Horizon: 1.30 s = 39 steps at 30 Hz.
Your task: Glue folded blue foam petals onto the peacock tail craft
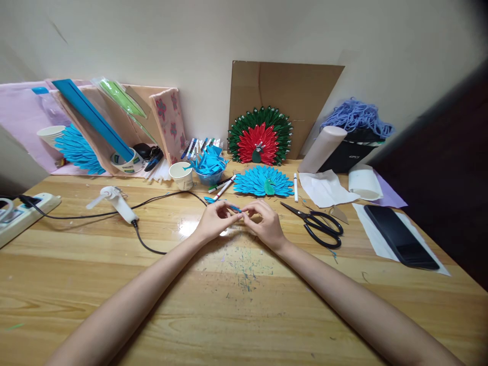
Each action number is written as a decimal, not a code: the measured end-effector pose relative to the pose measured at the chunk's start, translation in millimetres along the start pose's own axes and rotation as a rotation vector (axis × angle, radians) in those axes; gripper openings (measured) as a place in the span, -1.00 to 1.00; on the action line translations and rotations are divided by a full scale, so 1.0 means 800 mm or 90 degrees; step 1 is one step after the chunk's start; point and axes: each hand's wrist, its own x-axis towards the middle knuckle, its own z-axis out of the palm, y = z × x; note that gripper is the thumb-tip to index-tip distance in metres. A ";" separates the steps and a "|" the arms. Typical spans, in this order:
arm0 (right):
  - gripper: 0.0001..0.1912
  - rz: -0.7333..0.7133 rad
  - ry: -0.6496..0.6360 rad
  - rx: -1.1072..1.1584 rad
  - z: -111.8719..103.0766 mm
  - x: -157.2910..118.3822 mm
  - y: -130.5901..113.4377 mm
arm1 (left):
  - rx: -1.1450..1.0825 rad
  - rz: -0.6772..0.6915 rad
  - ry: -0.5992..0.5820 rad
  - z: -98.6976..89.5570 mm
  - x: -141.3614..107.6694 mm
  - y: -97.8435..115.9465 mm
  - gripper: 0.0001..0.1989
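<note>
Over the middle of the table, my left hand [215, 222] and my right hand [264, 223] meet, both closed in a pinch. A small folded blue strip [235, 209] runs between their fingertips; its exact material is hard to make out. More blue pieces [209, 200] show just behind my left hand. Beyond my hands lies a blue peacock-shaped fan of petals [249, 181] with a green body. A blue bowl of blue pieces [209, 165] stands behind to the left. Black-handled scissors [322, 226] lie open to the right of my right hand.
A white glue gun [118, 203] trails its cord across the left side. Markers [225, 187], a paper cup [181, 176] and a red and green peacock [260, 137] stand farther back. On the right lie a phone [400, 236], tissue [326, 188] and blue yarn [356, 119].
</note>
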 end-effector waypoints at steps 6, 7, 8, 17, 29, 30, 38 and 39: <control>-0.95 0.004 -0.010 0.001 0.001 0.002 0.000 | -0.052 -0.015 0.050 0.000 0.002 -0.001 -0.76; -0.95 0.011 -0.013 0.007 0.001 0.002 0.000 | -0.062 -0.018 0.052 0.000 0.003 -0.001 -0.76; -0.94 0.021 -0.014 0.015 0.001 0.003 0.000 | -0.069 -0.021 0.055 0.000 0.003 -0.002 -0.77; -0.92 0.079 -0.014 0.060 0.002 0.006 0.003 | -0.069 -0.041 0.040 0.000 0.004 -0.001 -0.77; -0.93 0.115 -0.024 0.109 0.004 0.005 0.008 | -0.087 -0.047 0.035 0.000 0.007 -0.001 -0.80; -0.94 0.117 -0.027 0.109 0.004 0.005 0.008 | -0.082 -0.044 0.032 0.000 0.008 -0.002 -0.80; -0.95 0.122 -0.038 0.098 0.005 0.003 0.011 | -0.016 -0.022 0.005 -0.001 0.008 -0.009 -0.76; -0.94 0.123 -0.039 0.097 0.005 0.003 0.011 | -0.007 -0.020 0.003 0.000 0.008 -0.009 -0.76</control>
